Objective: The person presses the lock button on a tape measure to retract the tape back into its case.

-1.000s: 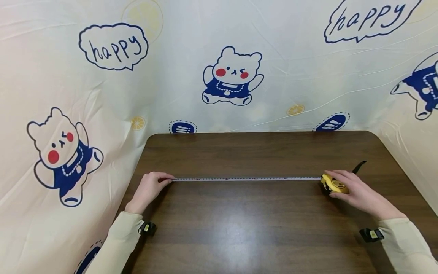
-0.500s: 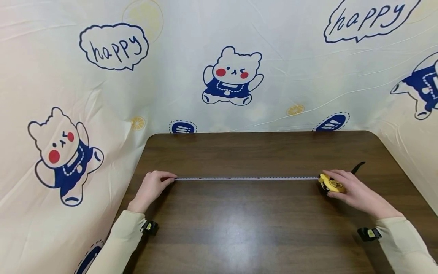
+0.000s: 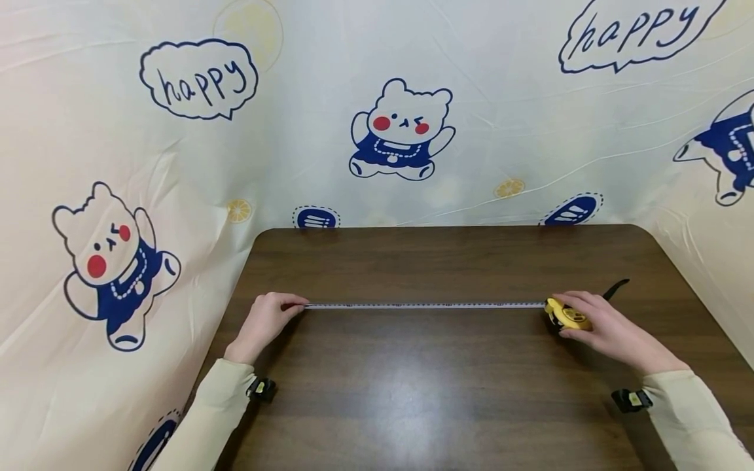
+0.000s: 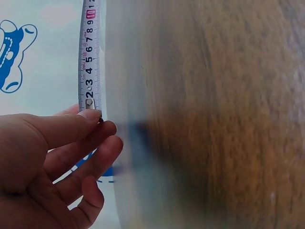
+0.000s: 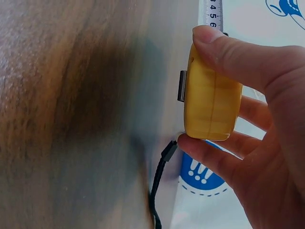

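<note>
A yellow tape measure is gripped in my right hand, thumb on one side and fingers on the other. Its white blade stretches straight across to the left, printed with numbers. The blade's end is pinched between thumb and forefinger of my left hand. In the left wrist view the blade leaves the fingertips near the low numbers, and the other fingers are loosely bent. The right wrist view shows the yellow case edge-on, with a black wrist strap hanging from it.
Below the blade lies a dark brown wooden table with rounded far corners. A pale curtain printed with bears and lettering surrounds its far side and both flanks. Each wrist carries a small black camera mount.
Both hands have drawn slightly toward each other, the left hand moving right and the right hand left. The stretch of blade between them is a little shorter.
</note>
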The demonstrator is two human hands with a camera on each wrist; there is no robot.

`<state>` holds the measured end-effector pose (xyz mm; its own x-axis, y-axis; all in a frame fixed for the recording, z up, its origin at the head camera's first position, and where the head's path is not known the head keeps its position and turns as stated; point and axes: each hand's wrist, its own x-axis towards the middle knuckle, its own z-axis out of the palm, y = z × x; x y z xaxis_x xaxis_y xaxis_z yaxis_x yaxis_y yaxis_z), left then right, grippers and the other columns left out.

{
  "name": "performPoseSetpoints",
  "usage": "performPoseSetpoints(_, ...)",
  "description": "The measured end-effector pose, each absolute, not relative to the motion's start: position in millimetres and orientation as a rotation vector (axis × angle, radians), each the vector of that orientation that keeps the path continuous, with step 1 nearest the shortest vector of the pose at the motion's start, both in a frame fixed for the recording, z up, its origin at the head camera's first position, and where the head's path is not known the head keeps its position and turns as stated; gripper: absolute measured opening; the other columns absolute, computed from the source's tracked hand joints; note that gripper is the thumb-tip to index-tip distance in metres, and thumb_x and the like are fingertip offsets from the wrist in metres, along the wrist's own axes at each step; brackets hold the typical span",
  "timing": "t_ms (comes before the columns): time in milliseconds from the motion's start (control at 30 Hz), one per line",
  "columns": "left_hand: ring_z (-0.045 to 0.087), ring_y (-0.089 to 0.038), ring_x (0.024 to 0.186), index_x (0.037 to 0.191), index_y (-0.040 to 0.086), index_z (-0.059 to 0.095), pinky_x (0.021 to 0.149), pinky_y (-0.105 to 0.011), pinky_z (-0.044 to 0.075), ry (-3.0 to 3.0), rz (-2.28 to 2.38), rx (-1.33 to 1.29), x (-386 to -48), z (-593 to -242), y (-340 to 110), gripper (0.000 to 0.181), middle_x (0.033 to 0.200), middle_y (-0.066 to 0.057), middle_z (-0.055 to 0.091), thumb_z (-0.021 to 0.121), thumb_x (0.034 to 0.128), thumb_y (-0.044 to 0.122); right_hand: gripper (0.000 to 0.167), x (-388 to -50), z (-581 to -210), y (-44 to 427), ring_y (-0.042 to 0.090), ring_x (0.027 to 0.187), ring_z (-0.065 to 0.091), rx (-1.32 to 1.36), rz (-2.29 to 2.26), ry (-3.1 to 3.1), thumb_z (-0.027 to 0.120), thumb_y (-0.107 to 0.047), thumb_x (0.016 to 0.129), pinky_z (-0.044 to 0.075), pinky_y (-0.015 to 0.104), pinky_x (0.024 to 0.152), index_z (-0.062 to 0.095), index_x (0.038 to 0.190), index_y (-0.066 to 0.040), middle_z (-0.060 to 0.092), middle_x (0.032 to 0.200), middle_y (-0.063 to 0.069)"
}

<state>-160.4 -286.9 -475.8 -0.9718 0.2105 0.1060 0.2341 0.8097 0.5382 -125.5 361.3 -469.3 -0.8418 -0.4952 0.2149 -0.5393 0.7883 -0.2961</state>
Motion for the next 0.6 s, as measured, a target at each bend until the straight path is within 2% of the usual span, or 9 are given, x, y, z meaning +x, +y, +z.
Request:
performPoseSetpoints(133,0.074,-0.03,0.102,0.104,0.009,0.083,0.092,-0.052,0.057,-2.951,-0.891,-0.357,-160.3,-476.9,-285.0,0.012,0.105,-0.009,0.079,0.077,0.0939,0.007,0.068,-126.6,-471.5,360.4,0.034,0.11,0.059,0.864,0.529,-2.792,0.093,-0.01,0.075,0.042,0.03,0.09,0.063,0.135,-0.002,0.065,0.126,0.018)
performPoseSetpoints(267,0.074,-0.03,0.102,0.105,0.009,0.083,0.092,-0.053,0.057,-2.963,-0.902,-0.356,-160.6,-476.8,-282.9,0.013,0.106,-0.009,0.079,0.076,0.0943,0.006,0.068,-128.4,-472.9,359.2,0.033,0.108,0.06,0.886,0.529,-2.764,0.094,-0.01,0.073,0.039,0.024,0.09,0.064,0.134,-0.002,0.065,0.124,0.017)
performPoseSetpoints(400,0.074,-0.029,0.101,0.105,0.009,0.083,0.092,-0.052,0.057,-2.963,-0.908,-0.357,-161.0,-476.5,-280.6,0.013,0.105,-0.008,0.079,0.076,0.0943,0.006,0.067,-128.7,-471.9,358.4,0.033,0.108,0.06,0.873,0.529,-2.79,0.094,-0.013,0.075,0.042,0.029,0.089,0.064,0.134,-0.003,0.065,0.125,0.016)
performPoseSetpoints(600,0.074,-0.029,0.101,0.104,0.009,0.083,0.092,-0.052,0.057,-2.957,-0.905,-0.356,-162.0,-475.6,-277.9,0.012,0.105,-0.008,0.079,0.076,0.0944,0.007,0.066,-128.6,-470.1,357.4,0.034,0.109,0.06,0.851,0.525,-2.844,0.093,-0.017,0.078,0.049,0.045,0.086,0.063,0.135,-0.004,0.065,0.126,0.017)
